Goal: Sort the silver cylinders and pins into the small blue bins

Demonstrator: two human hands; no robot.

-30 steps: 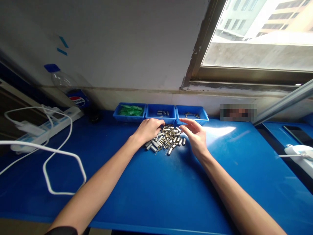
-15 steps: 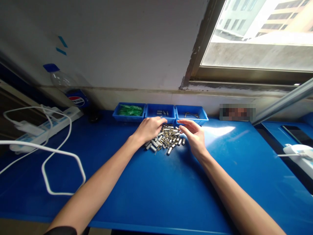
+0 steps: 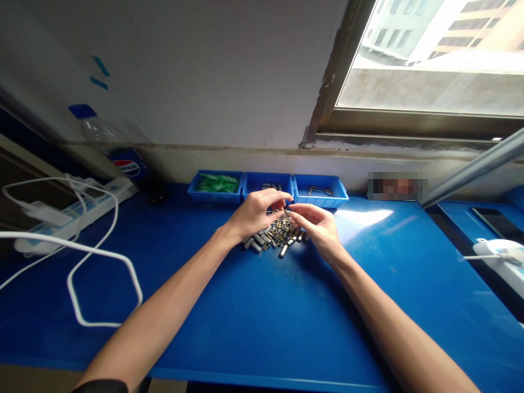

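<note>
My left hand (image 3: pixel 254 212) hovers over a pile of small metal parts (image 3: pixel 272 236), its thumb and fingertips drawn together in a pinch. Facing it from the right, my right hand (image 3: pixel 318 222) is also pinched, its fingertips almost meeting those of the left. Whatever sits between the fingertips is too small to make out. Silvery blocks and thin brass-coloured pins are mixed in the pile. Behind the hands stand three blue bins: the left bin (image 3: pixel 213 200) holds green pieces, the middle bin (image 3: pixel 268 175) a few metal blocks, the right bin (image 3: pixel 321 202) thin dark rods.
White cables (image 3: pixel 137 278) and a power strip (image 3: pixel 45 234) lie on the left of the blue table (image 3: pixel 262 322). A cola bottle (image 3: pixel 126 164) stands by the wall. At right are a metal bar (image 3: pixel 475 166), a phone (image 3: pixel 497 224) and another white power strip (image 3: pixel 503 265).
My left hand has lifted slightly off the pile and shifted right. The right hand has moved left, its fingers closing, so the fingertips of both now come together.
</note>
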